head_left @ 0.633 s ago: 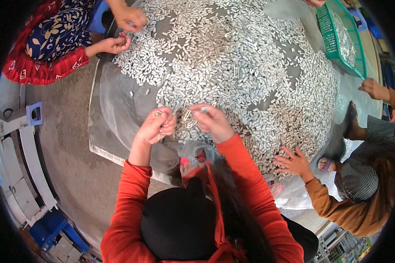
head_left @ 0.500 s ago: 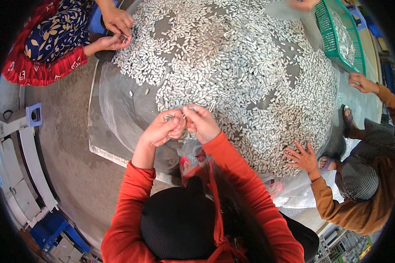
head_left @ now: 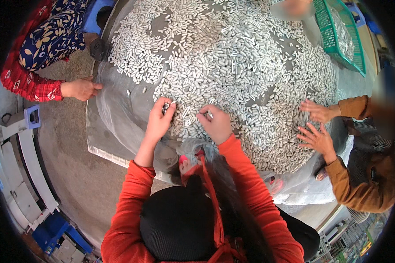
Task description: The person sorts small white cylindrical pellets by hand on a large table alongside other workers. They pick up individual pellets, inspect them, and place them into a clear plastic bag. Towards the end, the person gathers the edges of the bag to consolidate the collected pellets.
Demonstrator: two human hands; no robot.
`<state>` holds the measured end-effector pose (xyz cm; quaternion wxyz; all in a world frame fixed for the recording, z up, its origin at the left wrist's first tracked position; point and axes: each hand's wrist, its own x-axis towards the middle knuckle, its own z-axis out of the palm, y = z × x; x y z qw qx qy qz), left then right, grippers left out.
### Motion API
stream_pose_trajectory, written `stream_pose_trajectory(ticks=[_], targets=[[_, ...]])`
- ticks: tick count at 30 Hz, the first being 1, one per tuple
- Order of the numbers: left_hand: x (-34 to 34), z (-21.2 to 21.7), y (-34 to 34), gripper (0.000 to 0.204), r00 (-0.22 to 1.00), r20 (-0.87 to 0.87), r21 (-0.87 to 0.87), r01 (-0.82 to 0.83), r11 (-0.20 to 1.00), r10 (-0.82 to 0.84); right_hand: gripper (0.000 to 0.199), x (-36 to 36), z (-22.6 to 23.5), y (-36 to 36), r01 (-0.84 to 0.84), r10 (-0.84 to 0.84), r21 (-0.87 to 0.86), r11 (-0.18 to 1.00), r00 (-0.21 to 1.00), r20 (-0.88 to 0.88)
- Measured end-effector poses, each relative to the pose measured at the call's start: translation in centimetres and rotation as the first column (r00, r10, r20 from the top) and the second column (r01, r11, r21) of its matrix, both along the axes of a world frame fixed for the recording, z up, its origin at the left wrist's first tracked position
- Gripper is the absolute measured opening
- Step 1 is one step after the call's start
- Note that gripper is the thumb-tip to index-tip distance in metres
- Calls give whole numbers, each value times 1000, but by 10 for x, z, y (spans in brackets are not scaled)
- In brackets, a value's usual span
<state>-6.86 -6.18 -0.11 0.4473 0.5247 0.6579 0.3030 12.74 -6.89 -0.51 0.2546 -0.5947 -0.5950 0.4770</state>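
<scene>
Left hand (head_left: 159,120) pinches one small silvery capsule-shaped piece (head_left: 166,106); right hand (head_left: 215,123) pinches another (head_left: 207,115), both at the heap's (head_left: 232,57) near edge. Pieces look light, stiff, smooth, likely slippery: take each across its middle with the fingertips.

Small shiny metal pieces (head_left: 232,57) lie on a thin, see-through plastic sheet (head_left: 118,114). Beyond both grips, a green plastic basket (head_left: 338,35) looks smooth.
</scene>
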Motion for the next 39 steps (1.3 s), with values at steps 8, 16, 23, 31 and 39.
stream_pose_trajectory(ticks=[8,16,23,31,39], targets=[[14,20,-6,18,995,-32,45,95,994,-94,19,-19,0,-3,10,-46,103,995,934,355],[23,5,-7,24,950,-273,78,182,980,-154,14,4,-7,-1,-79,59,254,964,995,85],[-4,9,0,17,885,455,-253,22,967,99,4,12,-5,-2,29,-318,-423,905,707,-632],[-1,23,2,18,903,416,-233,-4,973,103,12,8,-7,-2,-92,-86,-232,968,749,-657],[-3,16,-2,18,830,522,-273,-53,960,194,17,-8,-5,-6,-457,295,292,840,837,460]])
